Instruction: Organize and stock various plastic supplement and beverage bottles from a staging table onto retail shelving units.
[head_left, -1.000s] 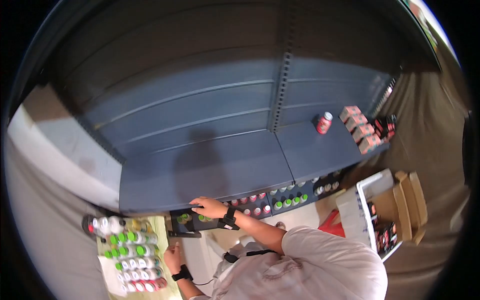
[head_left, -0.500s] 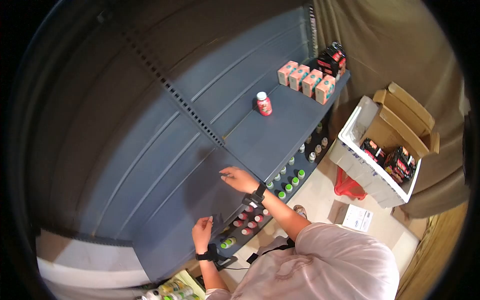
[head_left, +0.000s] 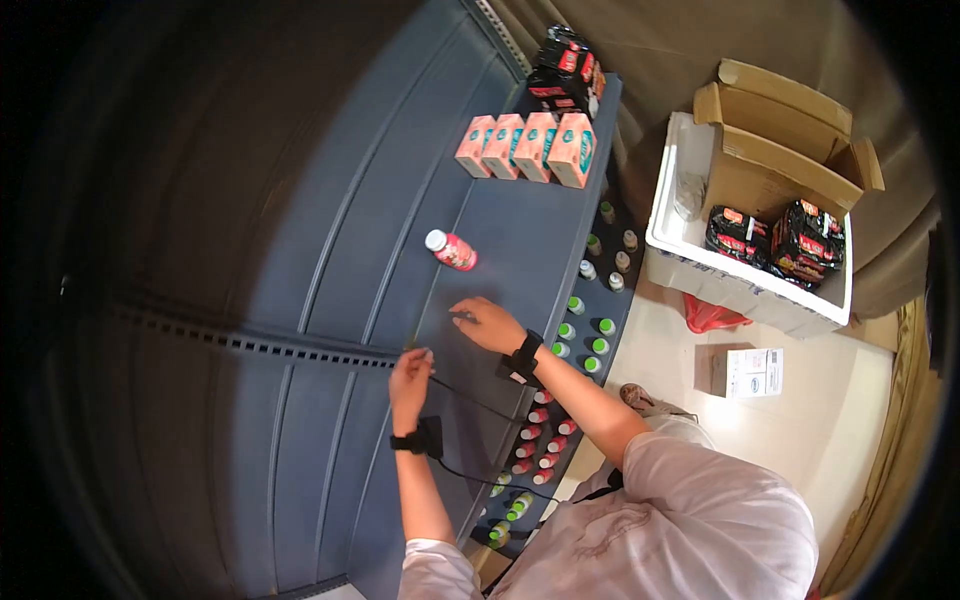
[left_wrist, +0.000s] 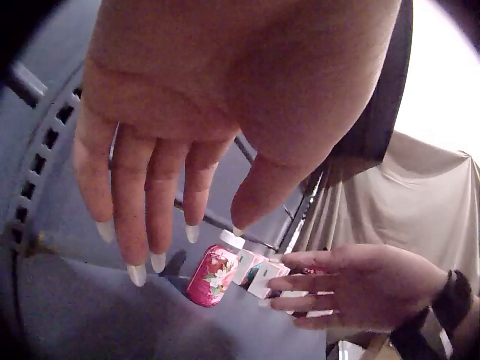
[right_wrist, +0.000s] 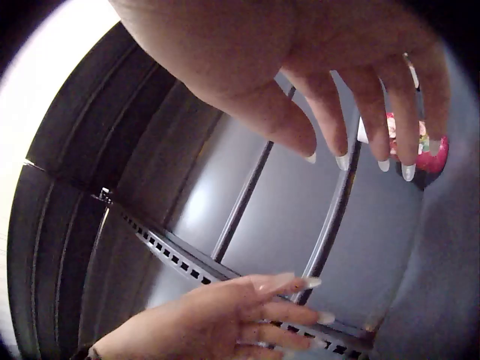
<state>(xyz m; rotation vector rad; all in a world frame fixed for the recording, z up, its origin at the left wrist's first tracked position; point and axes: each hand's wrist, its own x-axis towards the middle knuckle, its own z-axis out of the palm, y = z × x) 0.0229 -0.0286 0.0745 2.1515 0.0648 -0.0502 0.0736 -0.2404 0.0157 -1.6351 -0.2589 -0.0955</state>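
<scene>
A pink bottle with a white cap (head_left: 456, 252) stands on the grey shelf (head_left: 520, 240). Just short of it my right hand (head_left: 491, 326) hovers over the shelf, fingers extended and holding nothing. My left hand (head_left: 411, 380) is farther back along the shelf, beside the slotted upright, also with nothing in it. In the left wrist view the left fingers (left_wrist: 157, 202) hang loosely, with the bottle (left_wrist: 215, 271) below them. From the right wrist, the bottle (right_wrist: 431, 150) shows partly hidden behind the right fingers.
A row of several pink boxes (head_left: 570, 150) and black packs (head_left: 565, 75) occupy the shelf's far end. Bottles with green, white and pink caps line a lower shelf. To the right, a white foam crate (head_left: 690, 255) holds black packs and a cardboard box. A cable trails from the left wrist.
The view has swung right, toward the pink bottle and boxes. Both hands have moved along the shelf toward the bottle, the left rising from beside the bottle-covered table. Neither has taken anything.
</scene>
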